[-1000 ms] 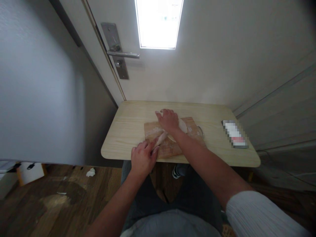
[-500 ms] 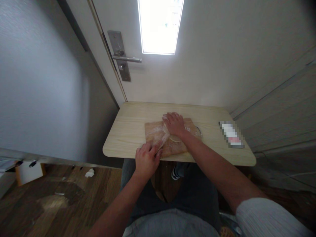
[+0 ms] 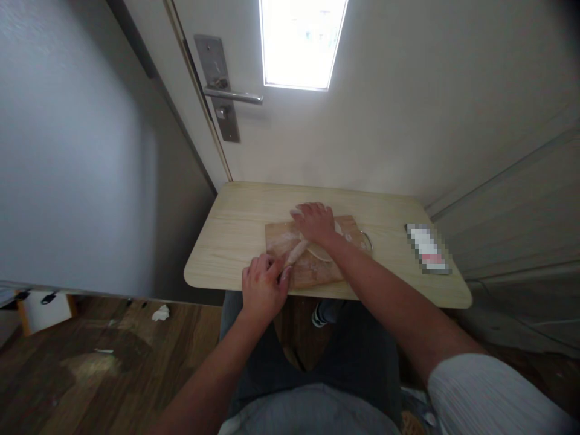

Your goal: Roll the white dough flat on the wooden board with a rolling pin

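Note:
On the light wooden table (image 3: pixel 226 238) lies a flour-dusted wooden cutting board (image 3: pixel 310 275) with a metal ring handle (image 3: pixel 368 240) at its right end. A rolling pin (image 3: pixel 296 251) lies slantwise over the board. My left hand (image 3: pixel 265 284) is closed round its near end at the board's front left corner. Over the far end, my right hand (image 3: pixel 315 222) presses down with bent fingers, hiding that end. A flat, pale round of dough (image 3: pixel 322 251) lies under and right of the pin, partly covered by my right hand and wrist.
A blurred-out phone-like object (image 3: pixel 428 249) lies at the table's right side. Behind the table stands a door with a metal handle (image 3: pixel 233 95) and a bright window (image 3: pixel 301 42). Crumpled white paper (image 3: pixel 160 313) lies on the wooden floor at left.
Both hands have shifted slightly left with the rolling pin, and more of the dough round shows at right. The camera view has tilted a little.

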Demonstrator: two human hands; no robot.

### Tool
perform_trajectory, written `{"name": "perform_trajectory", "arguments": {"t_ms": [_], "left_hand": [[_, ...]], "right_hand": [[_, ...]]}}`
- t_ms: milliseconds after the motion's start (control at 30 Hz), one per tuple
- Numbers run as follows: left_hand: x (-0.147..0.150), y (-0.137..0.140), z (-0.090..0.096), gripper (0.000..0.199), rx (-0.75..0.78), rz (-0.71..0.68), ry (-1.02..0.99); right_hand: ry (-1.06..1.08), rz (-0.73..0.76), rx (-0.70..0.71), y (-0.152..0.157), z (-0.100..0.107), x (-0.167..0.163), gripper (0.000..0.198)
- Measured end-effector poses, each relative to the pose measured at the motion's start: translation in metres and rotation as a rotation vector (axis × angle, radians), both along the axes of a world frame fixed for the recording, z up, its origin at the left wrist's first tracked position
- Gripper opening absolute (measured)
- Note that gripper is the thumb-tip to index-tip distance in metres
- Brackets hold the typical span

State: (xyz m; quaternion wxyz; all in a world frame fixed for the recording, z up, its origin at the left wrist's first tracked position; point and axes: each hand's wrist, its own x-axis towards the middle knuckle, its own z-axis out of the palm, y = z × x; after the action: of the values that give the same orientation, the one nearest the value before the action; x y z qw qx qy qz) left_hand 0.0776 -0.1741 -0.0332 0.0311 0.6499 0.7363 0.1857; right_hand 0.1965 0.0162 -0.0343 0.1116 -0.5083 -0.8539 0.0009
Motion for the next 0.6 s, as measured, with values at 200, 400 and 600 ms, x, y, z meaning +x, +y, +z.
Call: {"name": "perform_trajectory", "arguments": {"t_ms": [200,400,600], "left_hand": [[-0.007,0.008,-0.004,0.035,-0.014,0.036,0.022],[-0.017,0.016,-0.011,0.034,0.009,0.093,-0.001],[-0.026,0.024,-0.014,0.035,0.022,0.118,-0.010]], "right_hand": [[0.022,-0.078,-0.015,0.008,0.000,-0.018,0.049],[0.069,-0.134,0.013,0.020,-0.003,-0.038,0.062],[0.080,-0.188,0.014,0.026,-0.002,-0.051,0.067]]}}
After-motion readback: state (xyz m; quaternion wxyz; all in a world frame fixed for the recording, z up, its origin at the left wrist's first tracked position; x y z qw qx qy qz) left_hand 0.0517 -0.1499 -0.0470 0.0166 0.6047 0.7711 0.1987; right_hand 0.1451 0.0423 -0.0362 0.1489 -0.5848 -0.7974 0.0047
